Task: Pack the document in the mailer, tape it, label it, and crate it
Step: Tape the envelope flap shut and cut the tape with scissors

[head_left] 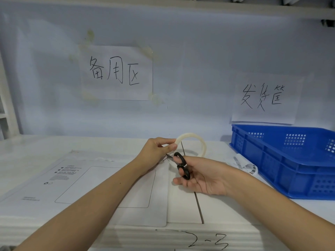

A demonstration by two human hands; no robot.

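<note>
While my right hand (199, 178) grips the small black-handled scissors (181, 165) with fingers through the loops, blades aimed left at the tape, my left hand (155, 153) pinches the thin whitish ring-shaped tape roll (192, 142) just above, probably keeping the strip taut for a clean cut. Under my left forearm lies the flat white printed mailer (76, 185) on the table. Near right rests a curled barcode label strip (246, 164), beside the blue perforated plastic crate (282, 160); nothing blocks it.

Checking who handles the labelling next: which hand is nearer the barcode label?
Right. The right hand, holding the scissors, is just beside the barcode label; the left hand is farther away, gripping the tape roll.
</note>
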